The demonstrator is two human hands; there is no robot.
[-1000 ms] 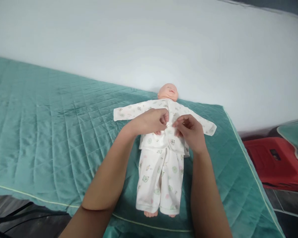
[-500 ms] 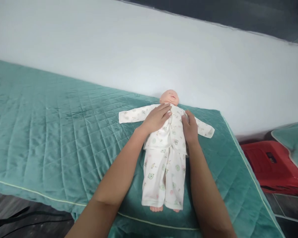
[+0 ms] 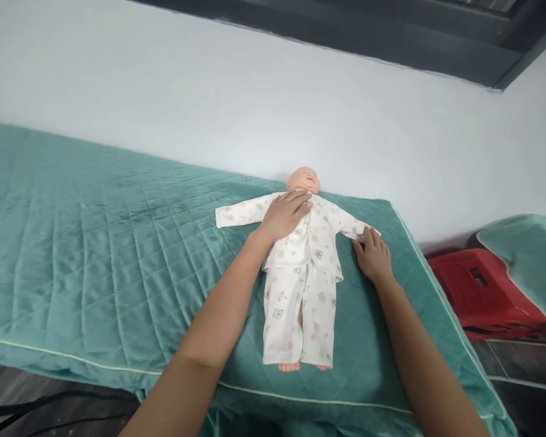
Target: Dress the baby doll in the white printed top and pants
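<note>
A baby doll [image 3: 303, 180] lies on its back, feet toward me, arms stretched out sideways. It wears a white printed long-sleeved top [image 3: 321, 233] and matching trousers [image 3: 318, 315]; its toes show below the hems. My left hand [image 3: 286, 215] rests flat on the chest near the neckline, fingers together and outstretched. On the right, my right hand [image 3: 374, 255] touches the end of the sleeve [image 3: 351, 224], its fingers over the cuff and the thumb apart below. The doll's hands do not show.
A green quilted cover [image 3: 118, 261] lies under the doll, with a piped front edge. Behind it rises a white wall [image 3: 209, 103]. A red plastic object [image 3: 477, 291] stands right of the bed beside another green cloth [image 3: 523, 255]. Black cables [image 3: 40, 403] run at lower left.
My right hand has moved from the side of the doll's chest outward to the right, to the sleeve's end. My left hand stays on the chest. The view has shifted slightly.
</note>
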